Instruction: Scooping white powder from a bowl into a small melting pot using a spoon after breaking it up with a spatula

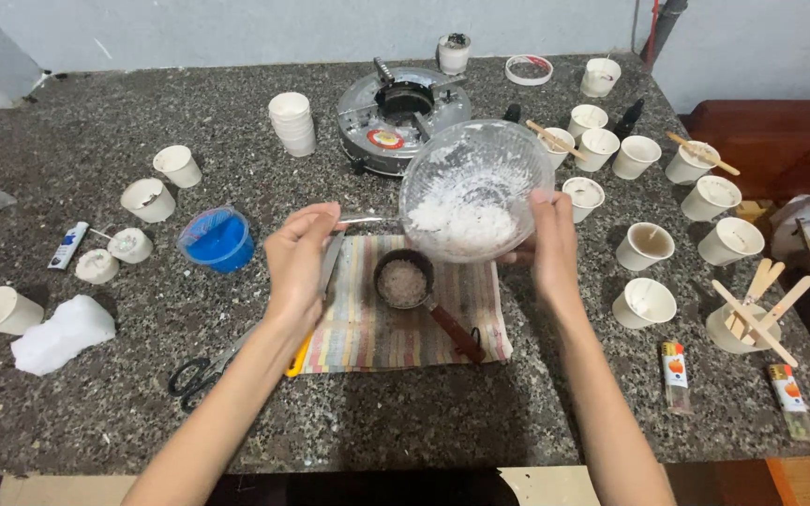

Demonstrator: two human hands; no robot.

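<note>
Tipping the clear bowl of white flakes toward you, your right hand has its fingers wrapped around the bowl's right rim, holding it above the small pot. Your left hand, left of the pot, pinches a metal spoon with its fingers closed; the spoon's tip reaches into the bowl. The pot sits on a striped cloth on the tabletop, with pale grains inside and its handle pointing toward you and to the right. Scissors lie near you, left of the pot. A blue cup stands farther left. White paper cups cluster right of the pot. Beyond the pot sits a gas stove.
</note>
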